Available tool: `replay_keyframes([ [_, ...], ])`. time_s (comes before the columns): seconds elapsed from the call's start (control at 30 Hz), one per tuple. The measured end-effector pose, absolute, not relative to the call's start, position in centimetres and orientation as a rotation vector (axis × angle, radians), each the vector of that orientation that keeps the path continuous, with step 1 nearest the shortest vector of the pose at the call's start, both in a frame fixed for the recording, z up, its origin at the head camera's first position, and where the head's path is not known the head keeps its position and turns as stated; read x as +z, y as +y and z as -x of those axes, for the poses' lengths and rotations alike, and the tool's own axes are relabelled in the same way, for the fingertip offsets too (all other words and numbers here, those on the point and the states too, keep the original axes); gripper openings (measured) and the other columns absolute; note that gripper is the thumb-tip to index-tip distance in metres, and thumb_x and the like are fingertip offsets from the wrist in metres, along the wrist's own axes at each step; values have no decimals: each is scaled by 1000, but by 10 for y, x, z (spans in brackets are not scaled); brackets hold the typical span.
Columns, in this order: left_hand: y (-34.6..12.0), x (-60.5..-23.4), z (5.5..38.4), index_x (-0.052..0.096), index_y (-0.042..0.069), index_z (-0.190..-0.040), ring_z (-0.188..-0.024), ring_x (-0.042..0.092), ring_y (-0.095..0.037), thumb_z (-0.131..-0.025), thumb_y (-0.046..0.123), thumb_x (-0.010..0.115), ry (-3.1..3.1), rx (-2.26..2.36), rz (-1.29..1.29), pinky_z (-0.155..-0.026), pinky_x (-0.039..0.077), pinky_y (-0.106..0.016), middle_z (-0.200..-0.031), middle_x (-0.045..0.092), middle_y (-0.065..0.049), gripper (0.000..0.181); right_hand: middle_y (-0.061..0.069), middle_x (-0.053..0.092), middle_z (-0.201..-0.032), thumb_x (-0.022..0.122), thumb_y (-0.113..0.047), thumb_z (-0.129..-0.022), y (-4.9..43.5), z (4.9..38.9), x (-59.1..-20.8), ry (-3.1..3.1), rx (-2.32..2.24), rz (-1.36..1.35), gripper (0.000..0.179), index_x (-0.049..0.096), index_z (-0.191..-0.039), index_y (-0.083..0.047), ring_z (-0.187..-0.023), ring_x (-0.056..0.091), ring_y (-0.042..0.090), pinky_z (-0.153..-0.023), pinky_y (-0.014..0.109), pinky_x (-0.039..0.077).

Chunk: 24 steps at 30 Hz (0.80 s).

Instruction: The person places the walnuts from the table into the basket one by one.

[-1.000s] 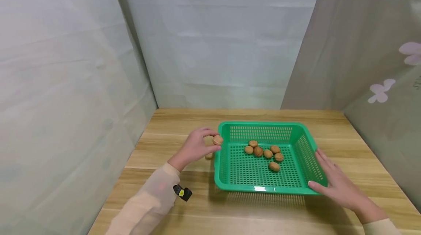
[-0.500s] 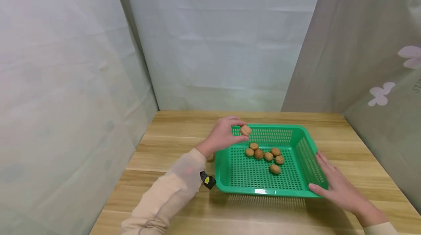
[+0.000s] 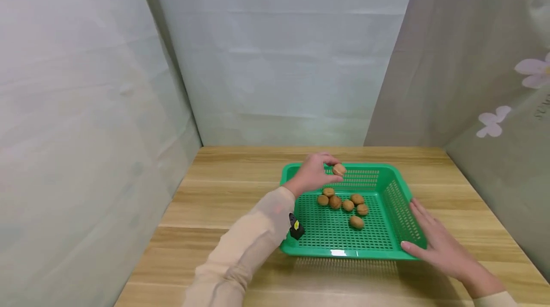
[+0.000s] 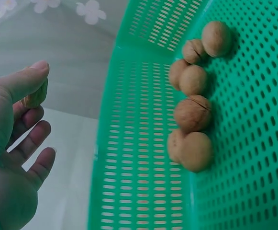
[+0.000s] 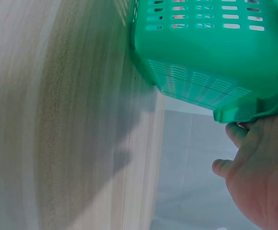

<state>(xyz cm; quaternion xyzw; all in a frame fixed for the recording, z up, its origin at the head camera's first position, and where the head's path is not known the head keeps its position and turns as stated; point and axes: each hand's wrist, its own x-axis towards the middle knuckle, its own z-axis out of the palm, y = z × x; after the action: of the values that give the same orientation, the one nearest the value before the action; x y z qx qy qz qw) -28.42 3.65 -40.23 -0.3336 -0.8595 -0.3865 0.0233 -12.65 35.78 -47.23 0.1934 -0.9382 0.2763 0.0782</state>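
A walnut (image 3: 339,169) is pinched between the thumb and fingers of my left hand (image 3: 312,172), held above the back left part of a green plastic basket (image 3: 343,253). In the left wrist view the thumb and a forefinger hold this walnut (image 4: 36,95), while the other fingers are loosely bent. Several more walnuts (image 3: 335,202) lie on the basket's perforated floor. My right hand (image 3: 442,245) holds the basket's near right corner, thumb over the front rim and fingers along the outer side. In the right wrist view the basket hides part of these fingers (image 5: 236,134).
The basket stands on a wood-grain table (image 3: 206,211). Pale cloth (image 3: 275,58) hangs behind the table and at its left; a greyish cloth with flower prints (image 3: 494,121) hangs at the right. A small black device (image 3: 295,227) sits on the left wrist.
My left hand has carried the walnut from beside the basket's left rim rightward, over the inside. The right hand and the basket have kept their places.
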Motion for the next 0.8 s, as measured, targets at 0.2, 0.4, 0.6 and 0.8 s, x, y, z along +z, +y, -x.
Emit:
replay_keyframes([
  [0.2,42,-423,295,63,21,-116,-94,50,-3,-75,38,73,-2782,-1196,1006,-74,46,-21,-105,57,17,45,5,2,-152,70,-30,-80,357,127,-472,-2801,815,-593,93,10,-148,-9,-135,11,36,-107,50,-1],
  [0.4,44,-440,300,62,16,-119,-98,51,-2,-76,38,72,-2878,-1088,1053,-76,45,-20,-112,58,14,50,5,2,-152,70,-29,-80,357,128,-472,-2802,808,-600,93,9,-148,-10,-136,7,31,-108,43,-4],
  [0.6,43,-448,300,61,16,-120,-97,53,-4,-77,32,73,-2970,-1054,1065,-76,45,-19,-110,58,11,48,4,1,-152,69,-29,-80,358,126,-473,-2803,806,-591,93,9,-148,-9,-136,8,32,-108,40,-5],
  [0.8,43,-454,302,63,16,-118,-94,55,-4,-75,32,75,-3026,-1037,1068,-74,46,-19,-106,60,12,47,4,1,-152,69,-30,-80,358,127,-475,-2805,792,-591,93,9,-148,-9,-136,8,32,-108,39,-5],
])
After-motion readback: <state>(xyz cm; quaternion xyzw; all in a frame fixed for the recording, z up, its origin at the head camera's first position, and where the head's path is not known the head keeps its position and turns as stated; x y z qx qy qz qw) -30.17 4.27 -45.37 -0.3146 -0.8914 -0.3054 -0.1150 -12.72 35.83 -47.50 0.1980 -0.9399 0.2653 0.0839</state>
